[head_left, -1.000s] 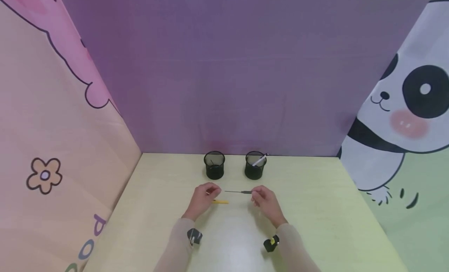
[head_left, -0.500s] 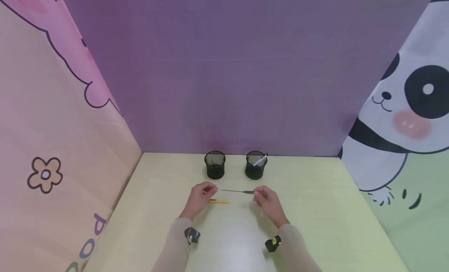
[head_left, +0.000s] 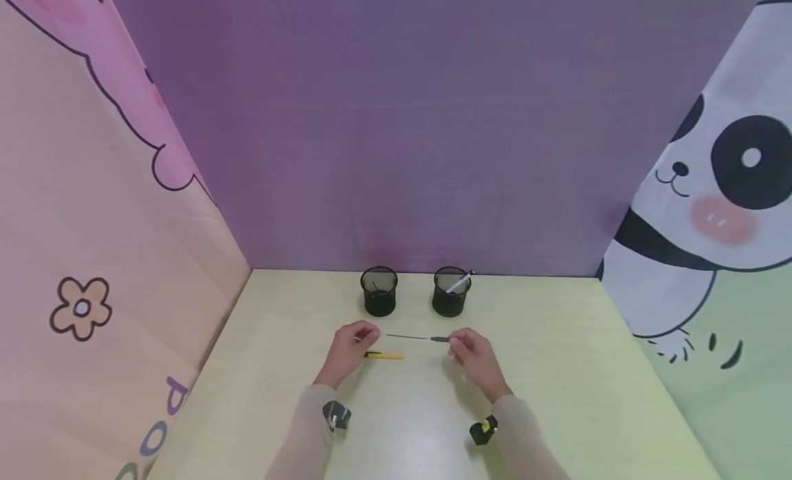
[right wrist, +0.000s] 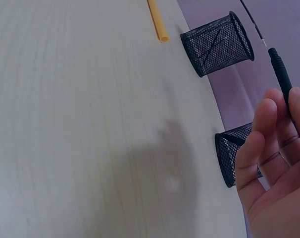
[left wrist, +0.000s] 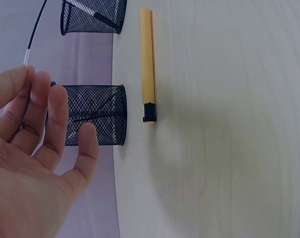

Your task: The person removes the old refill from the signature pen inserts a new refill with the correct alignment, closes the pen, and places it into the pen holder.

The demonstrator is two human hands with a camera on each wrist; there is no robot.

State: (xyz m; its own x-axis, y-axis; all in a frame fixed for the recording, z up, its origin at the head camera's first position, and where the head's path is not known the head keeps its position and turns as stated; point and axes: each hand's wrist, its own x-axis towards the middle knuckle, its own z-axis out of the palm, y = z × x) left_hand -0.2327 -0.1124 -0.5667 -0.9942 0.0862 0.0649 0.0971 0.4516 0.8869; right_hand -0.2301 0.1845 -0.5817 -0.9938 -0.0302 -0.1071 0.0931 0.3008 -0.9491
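Note:
My left hand (head_left: 348, 349) pinches the clear end of a thin pen refill (left wrist: 38, 25) between thumb and forefinger; its other fingers are spread loosely. Black ink fills the rest of the refill, which ends in a small metal tip in the right wrist view. Facing that tip across a narrow gap is a black pen grip section (right wrist: 280, 72), pinched between the thumb and fingers of my right hand (head_left: 478, 360). Both parts are held level above the table. Under and beside the left hand, a yellow pen barrel (head_left: 388, 356) with a black end lies on the tabletop.
Two black mesh pen cups stand at the back of the table, a left one (head_left: 379, 302) and a right one (head_left: 448, 305). A white pen (head_left: 459, 282) leans in the right cup; a dark thin item shows inside the left. A purple backdrop (head_left: 421, 157) rises behind.
My left hand has drawn left with the refill, and its tip now shows apart from the grip section. My right hand has shifted slightly right. The yellow barrel stays put.

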